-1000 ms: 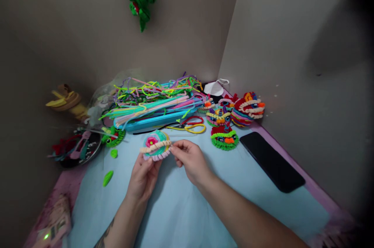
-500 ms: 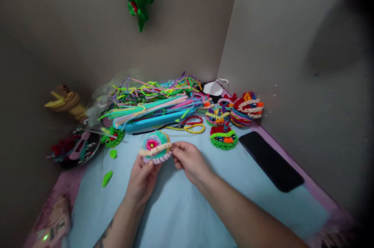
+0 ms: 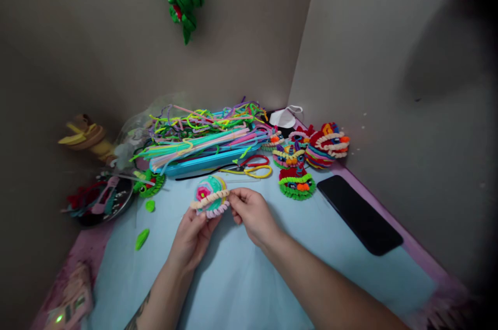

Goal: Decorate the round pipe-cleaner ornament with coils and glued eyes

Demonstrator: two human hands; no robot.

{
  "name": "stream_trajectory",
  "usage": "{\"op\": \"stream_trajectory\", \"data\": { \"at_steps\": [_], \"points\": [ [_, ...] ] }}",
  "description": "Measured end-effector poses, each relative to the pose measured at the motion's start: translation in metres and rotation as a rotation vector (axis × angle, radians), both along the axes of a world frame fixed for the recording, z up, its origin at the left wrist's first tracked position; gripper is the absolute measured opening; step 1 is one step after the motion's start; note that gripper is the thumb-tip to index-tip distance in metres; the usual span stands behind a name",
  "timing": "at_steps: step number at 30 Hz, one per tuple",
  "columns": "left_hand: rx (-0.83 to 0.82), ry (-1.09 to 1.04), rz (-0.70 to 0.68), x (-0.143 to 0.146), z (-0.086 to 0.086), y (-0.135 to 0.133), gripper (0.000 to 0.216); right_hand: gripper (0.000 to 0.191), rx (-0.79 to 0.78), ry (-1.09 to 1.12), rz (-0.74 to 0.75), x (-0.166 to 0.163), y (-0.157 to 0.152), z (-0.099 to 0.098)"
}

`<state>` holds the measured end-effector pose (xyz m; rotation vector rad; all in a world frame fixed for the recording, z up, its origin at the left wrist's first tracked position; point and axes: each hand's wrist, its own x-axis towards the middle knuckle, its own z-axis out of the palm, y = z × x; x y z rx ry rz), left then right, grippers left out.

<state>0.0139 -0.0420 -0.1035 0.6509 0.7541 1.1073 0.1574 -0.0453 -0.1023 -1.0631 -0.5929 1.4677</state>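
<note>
A round pipe-cleaner ornament (image 3: 211, 196) sits between my hands above the blue cloth. It has teal and yellow rings, a pink flower-like centre, a cream coiled strip across the front and a lilac coiled rim below. My left hand (image 3: 190, 231) grips it from beneath, with the thumb at the lower front. At its right edge my right hand (image 3: 249, 210) pinches, fingertips pressed together by the end of the cream coil (image 3: 221, 194). The exact bit between those fingertips is hidden.
Behind lies a heap of coloured pipe cleaners (image 3: 206, 138) in a blue tray (image 3: 210, 161), with red-and-yellow-handled scissors (image 3: 252, 168) before it. Several finished heads (image 3: 298, 184) and a black phone (image 3: 360, 214) lie right. Green pieces (image 3: 142, 239) and a dark dish (image 3: 124, 197) are left.
The ornament has turned slightly, its flower centre and left side now facing a little differently. My left hand has shifted slightly right with it. My right hand stays nearly in place at the edge.
</note>
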Motion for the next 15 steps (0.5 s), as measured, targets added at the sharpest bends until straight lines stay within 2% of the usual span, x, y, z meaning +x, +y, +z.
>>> {"op": "stream_trajectory", "data": {
  "at_steps": [3,8,15],
  "points": [
    [0.000,-0.011,0.003,0.0013,0.0020,-0.0006,0.041,0.030,-0.017,-0.020,0.018,0.0010,0.0004,0.0009],
    [0.026,-0.012,0.044,0.0001,0.0021,-0.0026,0.069,0.030,-0.062,-0.052,0.059,0.0040,0.0008,0.0027],
    [-0.009,-0.050,0.063,-0.0042,-0.0067,0.0013,0.058,0.033,-0.029,0.081,0.056,0.0025,0.0006,0.0031]
  ]
}}
